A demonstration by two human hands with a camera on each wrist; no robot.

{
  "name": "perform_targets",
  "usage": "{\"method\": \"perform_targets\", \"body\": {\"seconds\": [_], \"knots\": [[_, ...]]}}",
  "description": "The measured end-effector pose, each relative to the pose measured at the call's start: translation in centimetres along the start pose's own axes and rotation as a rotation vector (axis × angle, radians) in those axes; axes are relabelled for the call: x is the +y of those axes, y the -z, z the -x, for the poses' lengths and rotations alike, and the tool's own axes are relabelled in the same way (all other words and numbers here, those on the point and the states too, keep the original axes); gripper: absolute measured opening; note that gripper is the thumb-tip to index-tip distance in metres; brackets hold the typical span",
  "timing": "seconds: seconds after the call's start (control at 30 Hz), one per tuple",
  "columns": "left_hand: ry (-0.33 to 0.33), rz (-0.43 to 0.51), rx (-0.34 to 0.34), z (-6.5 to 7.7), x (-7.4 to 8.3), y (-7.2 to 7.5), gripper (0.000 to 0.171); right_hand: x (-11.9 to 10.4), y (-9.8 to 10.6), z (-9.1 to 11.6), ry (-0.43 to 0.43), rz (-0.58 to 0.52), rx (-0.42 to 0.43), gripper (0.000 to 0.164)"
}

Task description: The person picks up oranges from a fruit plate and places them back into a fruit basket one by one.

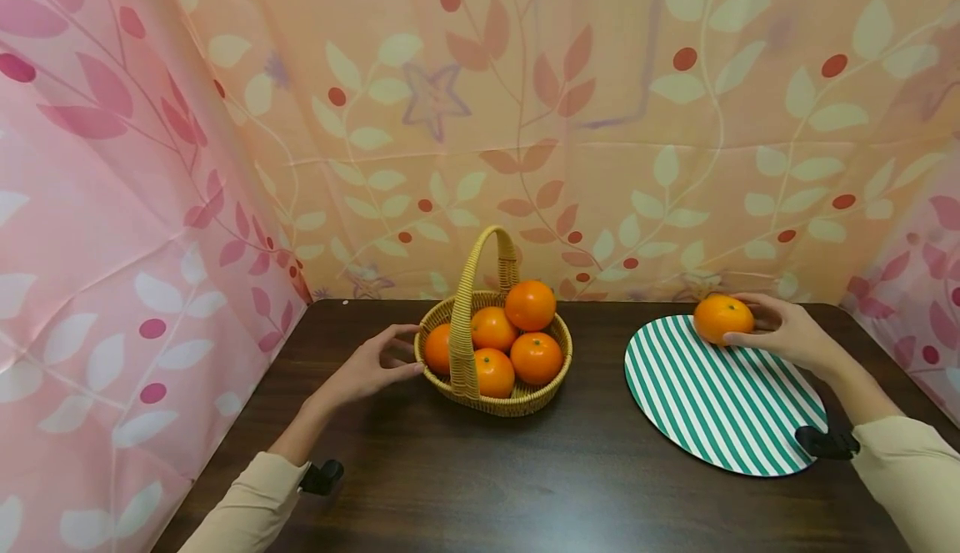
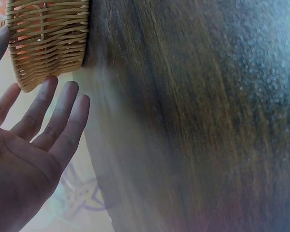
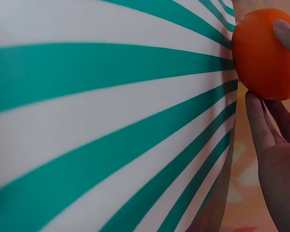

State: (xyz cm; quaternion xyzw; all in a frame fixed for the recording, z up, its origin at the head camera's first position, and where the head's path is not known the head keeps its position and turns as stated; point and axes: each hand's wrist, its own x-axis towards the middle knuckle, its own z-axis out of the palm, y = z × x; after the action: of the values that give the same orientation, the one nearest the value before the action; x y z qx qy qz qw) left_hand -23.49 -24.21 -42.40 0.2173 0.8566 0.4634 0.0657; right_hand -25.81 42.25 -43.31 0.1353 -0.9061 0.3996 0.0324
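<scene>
A yellow wicker basket (image 1: 517, 405) with a tall arched handle holds several oranges (image 1: 537, 358). My left hand (image 1: 375, 367) is at the basket's left side, thumb and fingertips right at the rim. In the left wrist view the fingers of the left hand (image 2: 34, 145) stretch out loosely beside the woven wall (image 2: 48, 43). Over at the right, my right hand (image 1: 787, 332) grips one orange (image 1: 722, 319) between thumb and fingers, at the far edge of a round green-and-white striped placemat (image 1: 720, 403). The right wrist view shows this orange (image 3: 263, 58) close against the stripes.
Everything stands on a dark wooden table (image 1: 555, 478). Patterned cloth (image 1: 480, 119) hangs right behind its back edge, and pink cloth (image 1: 135, 286) hangs along the left. Bare tabletop separates the basket from the placemat.
</scene>
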Motion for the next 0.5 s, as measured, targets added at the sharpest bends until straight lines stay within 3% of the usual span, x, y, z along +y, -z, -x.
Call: {"method": "perform_targets", "body": {"seconds": [0.5], "knots": [[0.000, 0.020, 0.007, 0.05, 0.07, 0.09, 0.065, -0.81, -0.38, 0.97, 0.058, 0.005, 0.026, 0.065]]}}
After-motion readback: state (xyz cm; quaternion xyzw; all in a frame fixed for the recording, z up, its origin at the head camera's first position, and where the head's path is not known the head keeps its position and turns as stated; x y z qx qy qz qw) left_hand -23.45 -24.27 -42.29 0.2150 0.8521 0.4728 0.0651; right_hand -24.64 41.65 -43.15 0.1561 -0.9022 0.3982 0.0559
